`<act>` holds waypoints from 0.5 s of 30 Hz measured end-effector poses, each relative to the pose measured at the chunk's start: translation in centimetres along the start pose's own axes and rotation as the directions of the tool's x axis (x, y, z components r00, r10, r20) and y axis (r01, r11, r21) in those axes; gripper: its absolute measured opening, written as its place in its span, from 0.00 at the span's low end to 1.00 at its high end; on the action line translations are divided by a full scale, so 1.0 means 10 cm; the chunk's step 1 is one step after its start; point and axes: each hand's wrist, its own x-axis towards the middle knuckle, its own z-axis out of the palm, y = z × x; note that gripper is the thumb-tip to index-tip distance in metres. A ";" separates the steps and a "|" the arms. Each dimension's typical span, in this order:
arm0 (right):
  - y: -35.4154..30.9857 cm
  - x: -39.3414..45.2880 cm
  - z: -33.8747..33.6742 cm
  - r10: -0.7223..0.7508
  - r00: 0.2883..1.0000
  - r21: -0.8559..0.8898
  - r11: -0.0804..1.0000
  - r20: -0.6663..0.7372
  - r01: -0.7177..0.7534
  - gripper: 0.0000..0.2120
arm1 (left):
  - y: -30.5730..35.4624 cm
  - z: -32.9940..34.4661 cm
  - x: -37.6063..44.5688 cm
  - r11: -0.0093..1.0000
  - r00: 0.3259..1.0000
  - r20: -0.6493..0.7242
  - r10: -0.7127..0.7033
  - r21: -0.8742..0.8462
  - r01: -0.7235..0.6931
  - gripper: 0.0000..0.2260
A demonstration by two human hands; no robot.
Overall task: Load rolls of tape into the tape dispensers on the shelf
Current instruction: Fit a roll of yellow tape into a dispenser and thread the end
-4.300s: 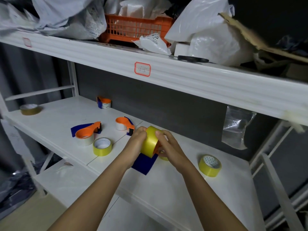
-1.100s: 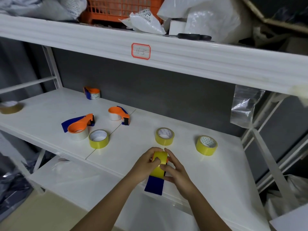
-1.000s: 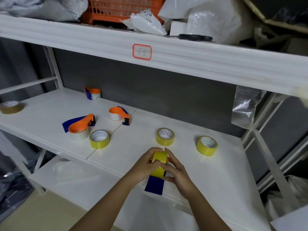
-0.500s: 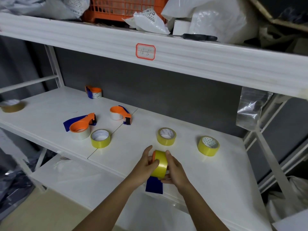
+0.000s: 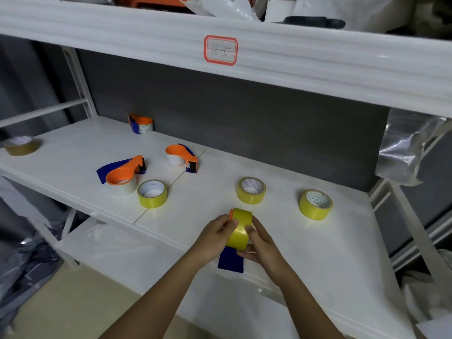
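Observation:
Both hands hold one yellow tape roll [image 5: 241, 227] upright on its edge over the front of the white shelf [image 5: 318, 253]. My left hand [image 5: 215, 237] grips its left side, where an orange dispenser rim [image 5: 230, 214] shows. My right hand [image 5: 260, 245] curls round the right side and underneath. The dispenser's blue handle [image 5: 231, 263] hangs below the roll. Three loose yellow rolls lie flat on the shelf: one left [image 5: 152, 193], one behind my hands [image 5: 251, 190], one to the right [image 5: 315, 204].
Three orange-and-blue dispensers with white rolls lie on the shelf: front left [image 5: 121, 176], centre [image 5: 181, 157], by the back wall [image 5: 141, 123]. A brown roll [image 5: 21, 145] sits far left. An upper shelf with a red-framed label [image 5: 220, 50] overhangs. A plastic bag [image 5: 406, 152] hangs right.
Since 4.3 s ago I have lowered the roll and dispenser to the shelf's front edge. Over the last second I turned the roll slightly in my hands; its orange rim now shows at the left.

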 end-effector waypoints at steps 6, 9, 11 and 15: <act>0.00 -0.02 -0.03 -0.073 0.996 -0.071 0.995 0.046 0.076 0.22 | 0.03 0.00 0.07 1.000 1.000 -0.007 0.012 0.010 -0.012 0.11; 0.03 -0.02 -0.04 -0.077 0.995 -0.088 0.993 0.057 0.082 0.26 | 0.03 0.01 0.08 0.999 1.000 -0.016 0.021 0.030 -0.021 0.11; 0.03 -0.03 -0.04 -0.086 0.995 -0.099 0.991 0.054 0.091 0.29 | 0.03 0.01 0.09 1.000 0.999 -0.029 0.020 0.013 -0.019 0.12; 0.02 -0.04 -0.03 -0.050 0.999 -0.007 0.999 -0.004 0.050 0.24 | -0.01 0.01 0.11 0.999 1.000 -0.006 0.007 -0.037 -0.007 0.12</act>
